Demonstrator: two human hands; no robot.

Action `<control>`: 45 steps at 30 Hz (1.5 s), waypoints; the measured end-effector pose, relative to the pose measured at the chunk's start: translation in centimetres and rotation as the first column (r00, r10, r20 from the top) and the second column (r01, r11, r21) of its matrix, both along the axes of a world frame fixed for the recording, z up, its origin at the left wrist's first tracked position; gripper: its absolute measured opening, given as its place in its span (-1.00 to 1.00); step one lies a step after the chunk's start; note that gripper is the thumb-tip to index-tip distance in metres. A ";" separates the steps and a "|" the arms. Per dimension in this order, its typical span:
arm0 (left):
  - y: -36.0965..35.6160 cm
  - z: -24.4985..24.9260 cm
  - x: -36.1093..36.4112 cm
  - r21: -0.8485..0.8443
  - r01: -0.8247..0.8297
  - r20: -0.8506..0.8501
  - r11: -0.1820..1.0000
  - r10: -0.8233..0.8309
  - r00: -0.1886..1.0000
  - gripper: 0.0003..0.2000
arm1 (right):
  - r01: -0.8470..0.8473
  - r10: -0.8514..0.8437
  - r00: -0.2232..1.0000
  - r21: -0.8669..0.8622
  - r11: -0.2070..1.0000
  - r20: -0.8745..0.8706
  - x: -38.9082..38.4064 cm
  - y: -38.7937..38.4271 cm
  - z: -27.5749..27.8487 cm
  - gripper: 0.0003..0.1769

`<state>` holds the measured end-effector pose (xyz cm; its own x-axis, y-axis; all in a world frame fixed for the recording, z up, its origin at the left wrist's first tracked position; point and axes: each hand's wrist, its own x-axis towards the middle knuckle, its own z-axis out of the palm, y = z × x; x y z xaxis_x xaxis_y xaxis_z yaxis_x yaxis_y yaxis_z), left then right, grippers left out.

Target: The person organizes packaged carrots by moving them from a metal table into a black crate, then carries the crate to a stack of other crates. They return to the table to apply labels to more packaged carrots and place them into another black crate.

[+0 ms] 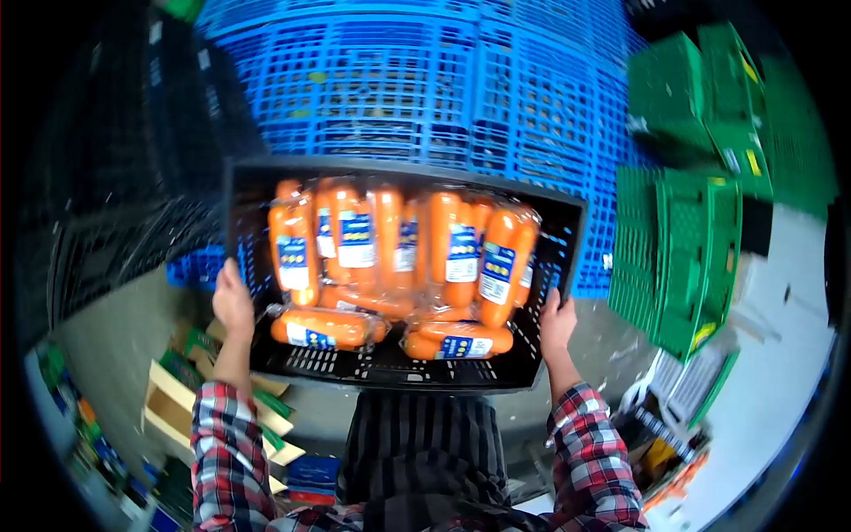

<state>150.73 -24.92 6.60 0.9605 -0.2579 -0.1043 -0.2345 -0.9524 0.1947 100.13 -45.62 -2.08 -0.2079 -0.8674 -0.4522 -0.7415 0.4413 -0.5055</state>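
A black plastic crate [408, 379] spans the middle of the head view, held up in front of me and slightly tilted. My left hand [233, 306] grips its left end, and my right hand [558, 324] grips the right end; the fingers of both are partly hidden by the walls. Inside lie several clear bags of carrots [358, 232] with blue and white labels. Most stand lengthwise in a row, while a bag of carrots [326, 329] and another bag of carrots [459, 340] lie crosswise near my side.
Blue plastic pallets or crates [363, 80] fill the space beyond. Green crates [678, 257] are stacked at the right, beside a pale surface [771, 355]. Dark crates [133, 177] rise at the left. A wooden box [173, 399] sits low on the left.
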 end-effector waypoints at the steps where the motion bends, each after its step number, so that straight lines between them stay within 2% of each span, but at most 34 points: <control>1: 0.1 -0.1 0.1 -0.020 -0.026 -0.022 0.999 0.026 0.999 -0.48 | 0.019 -0.019 0.999 -0.006 1.000 0.051 0.4 -0.1 0.5 -0.62; 3: 1.5 -1.6 1.4 0.034 0.020 0.032 0.999 -0.021 0.999 -0.47 | -0.013 0.013 0.999 -0.010 1.000 0.031 0.5 0.0 0.3 -0.60; 5: 0.7 -1.2 1.2 0.009 0.013 0.038 1.000 -0.014 0.999 -0.46 | -0.064 0.070 0.997 -0.175 0.983 0.028 0.2 0.5 -1.2 -0.68; 6: 1.2 -1.8 1.7 -0.040 0.107 0.100 0.993 -0.103 0.990 -0.44 | -0.053 0.056 0.998 -0.178 0.983 0.009 0.5 0.5 -1.7 -0.67; 7: 1.6 -2.1 2.0 0.009 0.232 0.162 0.973 -0.230 0.959 -0.43 | -0.033 0.046 0.997 -0.187 0.982 0.063 0.5 0.6 -2.1 -0.67; 8: 1.4 -2.2 2.1 0.006 0.235 0.150 0.972 -0.234 0.961 -0.44 | -0.016 0.026 0.993 -0.086 0.996 0.114 1.0 0.1 -0.5 -0.67; 10: 2.6 -2.7 4.1 0.043 0.261 0.144 0.964 -0.265 0.954 -0.44 | -0.153 0.208 0.966 -0.308 0.939 0.156 0.5 0.5 -1.4 -0.65; 11: 6.6 -5.3 8.7 0.216 0.509 0.198 0.834 -0.547 0.813 -0.43 | -0.004 0.081 0.970 -0.318 0.948 0.228 1.3 0.9 -1.7 -0.65; 12: 4.8 -2.2 4.3 0.152 0.231 0.021 0.961 -0.237 0.971 -0.42 | -0.028 0.117 0.983 -0.503 0.864 0.145 1.6 0.5 0.5 -0.65; 13: 6.8 -1.5 2.1 0.267 0.452 0.177 0.851 -0.505 0.845 -0.38 | -0.083 0.227 0.946 -0.507 0.858 0.230 1.2 0.1 3.1 -0.62; 14: 8.4 -0.6 0.7 0.301 0.543 0.239 0.784 -0.613 0.753 -0.34 | -0.060 0.198 0.958 -0.535 0.843 0.206 1.8 1.8 3.9 -0.68; 15: 7.5 2.2 -4.7 0.238 0.459 0.198 0.856 -0.505 0.840 -0.28 | -0.036 0.285 0.916 -0.649 0.760 0.282 2.1 4.4 4.1 -0.76; 16: 8.1 2.9 -8.4 0.236 0.239 0.162 0.942 -0.281 0.946 -0.18 | -0.042 0.329 0.866 -0.602 0.798 0.377 3.2 7.5 5.4 -0.81; 17: 8.7 3.6 -12.2 0.255 0.004 0.131 0.967 -0.038 0.991 -0.08 | -0.107 0.461 0.756 -0.607 0.787 0.464 3.9 11.0 5.8 -0.78; 18: 11.2 2.7 -11.9 0.227 -0.017 -0.066 0.974 0.033 0.997 -0.03 | -0.163 0.472 0.796 -0.617 0.770 0.378 5.1 15.2 6.1 -0.73; 19: 14.6 0.2 -9.0 0.112 -0.194 -0.336 0.975 0.221 0.916 0.04 | -0.259 0.541 0.780 -0.626 0.736 0.313 5.8 19.1 4.6 -0.65; 20: 13.6 0.1 -10.4 0.157 -0.453 -0.569 0.878 0.455 0.685 0.07 | -0.559 0.749 0.609 -0.530 0.638 0.260 5.1 20.4 3.8 -0.61; 21: 12.4 0.2 -12.0 0.320 -0.636 -0.678 0.702 0.639 0.363 0.10 | -0.538 0.739 0.635 -0.558 0.632 0.225 4.9 20.9 3.5 -0.63; 23: 10.2 -0.4 -14.0 0.138 -0.618 -0.921 0.774 0.330 0.208 -0.01 | -0.506 0.724 0.675 -0.623 0.597 0.145 6.0 21.2 2.4 -0.68; 24: 8.3 -1.1 -14.5 0.123 -0.775 -0.931 0.620 0.342 0.125 -0.12 | -0.444 0.647 0.754 -0.639 0.628 0.112 7.5 21.5 1.6 -0.80; 25: 7.8 -2.2 -13.9 0.017 -0.801 -0.908 0.599 0.344 0.238 -0.39 | -0.465 0.623 0.773 -0.564 0.683 0.117 8.8 21.8 1.1 -0.82; 27: 7.7 -4.7 -12.5 -0.080 -0.714 -0.826 0.696 0.355 0.438 -0.60 | -0.508 0.592 0.797 -0.397 0.764 0.120 9.3 21.7 2.2 -0.84; 28: 7.4 -4.6 -12.3 -0.047 -0.769 -0.838 0.638 0.393 0.377 -0.72 | -0.479 0.539 0.834 -0.330 0.813 0.117 9.8 21.4 2.7 -0.87; 31: 7.0 -4.0 -13.1 -0.054 -0.746 -0.845 0.664 0.368 0.388 -0.67 | -0.302 0.345 0.938 -0.397 0.867 0.041 10.7 22.0 2.1 -0.87; 32: 7.3 -3.8 -13.6 -0.075 -0.706 -0.851 0.704 0.324 0.414 -0.68 | -0.242 0.276 0.961 -0.417 0.876 0.024 11.3 22.3 2.1 -0.86; 33: 7.9 -4.1 -12.6 -0.045 -0.767 -0.895 0.640 0.315 0.316 -0.69 | -0.242 0.279 0.960 -0.423 0.873 0.026 11.4 22.8 1.9 -0.86; 34: 7.9 -4.0 -12.8 -0.050 -0.747 -0.887 0.663 0.314 0.338 -0.69 | -0.021 0.063 0.996 -0.514 0.857 0.066 12.9 23.2 0.9 -0.86; 36: 7.9 -3.7 -14.0 -0.055 -0.730 -0.881 0.681 0.311 0.357 -0.69 | 0.058 -0.006 0.995 -0.530 0.846 0.100 12.7 22.9 1.2 -0.86; 37: 7.9 -3.5 -14.5 -0.056 -0.733 -0.882 0.677 0.311 0.354 -0.70 | -0.084 0.138 0.987 -0.462 0.883 0.084 11.8 23.4 1.4 -0.86; 38: 7.7 -3.4 -15.5 -0.097 -0.705 -0.846 0.703 0.314 0.430 -0.70 | -0.232 0.282 0.956 -0.389 0.892 0.077 10.6 23.9 2.1 -0.86; 41: 8.1 -3.8 -13.8 0.011 -0.710 -0.865 0.704 0.363 0.347 -0.64 | -0.461 0.492 0.866 -0.244 0.853 0.086 9.5 24.0 3.1 -0.84; 42: 8.1 -2.9 -14.4 0.081 -0.680 -0.830 0.728 0.428 0.359 -0.48 | -0.449 0.511 0.854 -0.354 0.820 0.099 8.3 24.3 3.9 -0.79; 43: 8.4 -2.2 -13.8 0.236 -0.636 -0.846 0.735 0.477 0.237 -0.30 | -0.350 0.458 0.869 -0.425 0.835 0.184 7.2 24.8 5.1 -0.78; 45: 8.0 0.7 -17.4 0.366 -0.512 -0.819 0.777 0.531 0.219 -0.21 | -0.134 0.360 0.868 -0.536 0.834 0.343 5.0 26.7 6.9 -0.73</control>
<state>133.36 -16.88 7.32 0.2562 0.2739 -0.9270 0.5980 -0.7983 -0.0706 105.17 -18.93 4.84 0.1520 -0.9874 0.0443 -0.4602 -0.1103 -0.8810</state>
